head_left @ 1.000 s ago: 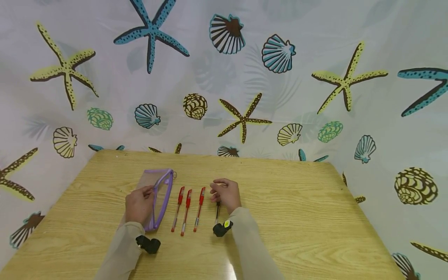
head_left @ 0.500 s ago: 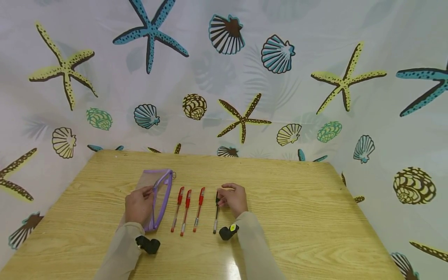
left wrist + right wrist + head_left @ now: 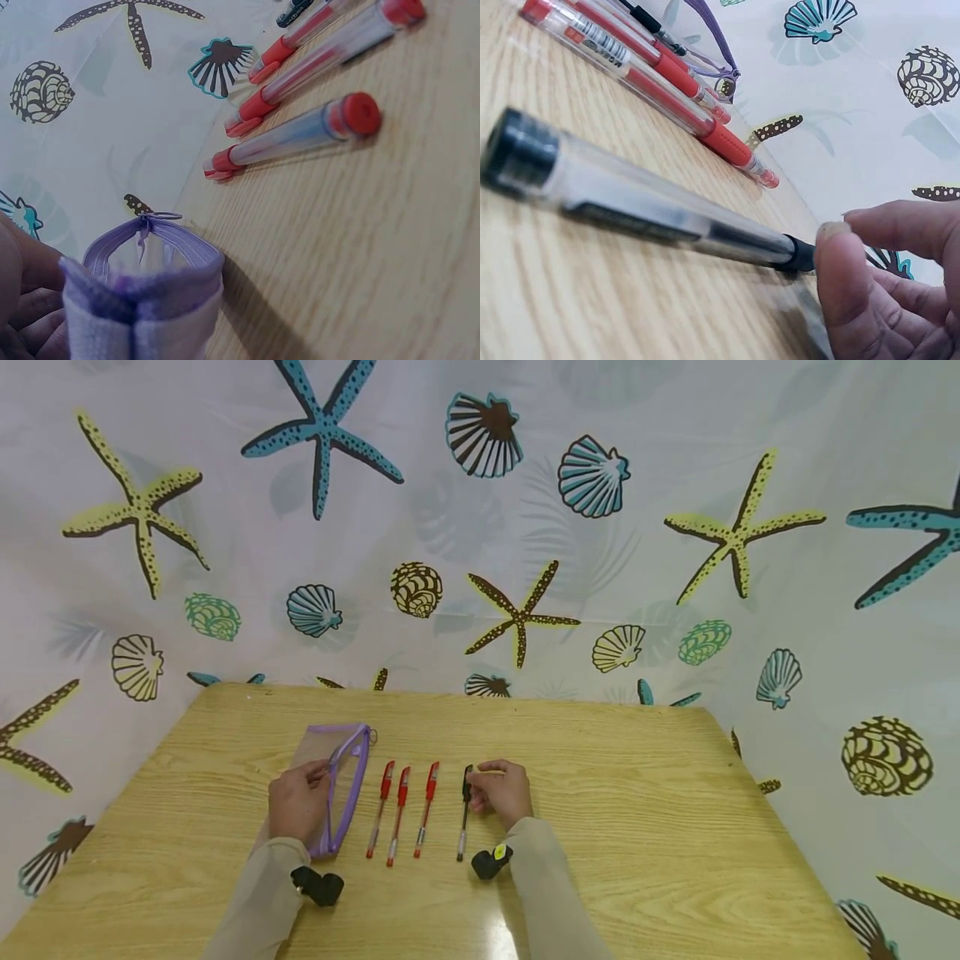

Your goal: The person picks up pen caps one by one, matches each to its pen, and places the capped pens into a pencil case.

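My left hand (image 3: 298, 802) pinches the near edge of an open, see-through pencil case (image 3: 351, 806) with purple zip trim. In the left wrist view, the unzipped mouth of the case (image 3: 214, 259) gapes beside the fingers. A black gel pen (image 3: 464, 818) lies lengthwise on the table, cap away from me. Just right of its cap is my right hand (image 3: 504, 792), fingers loosely bent. The right wrist view puts the thumb in front of the cap end of the black pen (image 3: 667, 206), so contact there is hidden.
Three red pens, a left one (image 3: 380, 810), a middle one (image 3: 399, 814) and a right one (image 3: 427, 810), lie side by side between case and black pen. Another dark pen (image 3: 656, 26) shows by the case. A patterned curtain (image 3: 480, 527) stands behind the wooden table (image 3: 637, 827).
My right hand has shifted right and slightly toward me, uncovering more of the black pen, which stays on the table. The left hand and the case have held still.
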A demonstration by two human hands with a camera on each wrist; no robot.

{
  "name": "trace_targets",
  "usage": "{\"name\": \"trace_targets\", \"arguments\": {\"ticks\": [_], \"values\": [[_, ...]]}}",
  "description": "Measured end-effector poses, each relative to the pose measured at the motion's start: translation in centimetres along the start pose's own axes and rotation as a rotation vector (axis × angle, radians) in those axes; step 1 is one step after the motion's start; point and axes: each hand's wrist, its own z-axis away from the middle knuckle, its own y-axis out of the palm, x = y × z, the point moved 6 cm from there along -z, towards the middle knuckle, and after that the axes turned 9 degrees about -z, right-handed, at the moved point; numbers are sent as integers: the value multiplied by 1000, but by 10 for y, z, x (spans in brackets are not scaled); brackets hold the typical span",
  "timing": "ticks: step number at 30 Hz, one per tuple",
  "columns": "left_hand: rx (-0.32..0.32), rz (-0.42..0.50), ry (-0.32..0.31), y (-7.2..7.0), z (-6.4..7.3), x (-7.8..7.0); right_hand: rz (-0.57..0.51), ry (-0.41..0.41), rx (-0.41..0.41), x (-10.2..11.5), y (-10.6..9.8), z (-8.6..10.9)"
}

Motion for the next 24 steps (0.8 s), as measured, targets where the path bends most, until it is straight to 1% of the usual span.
{"name": "trace_targets", "arguments": {"ticks": [7,13,19,24], "values": [[-6,2,3,0,0,0,38,6,0,-4,2,0],[-1,1,3,0,1,0,85,26,-22,-8,2,1],[-7,5,5,0,1,1,137,7,-30,-5,4,3],[-1,6,5,0,2,0,178,16,-41,-4,6,2]]}}
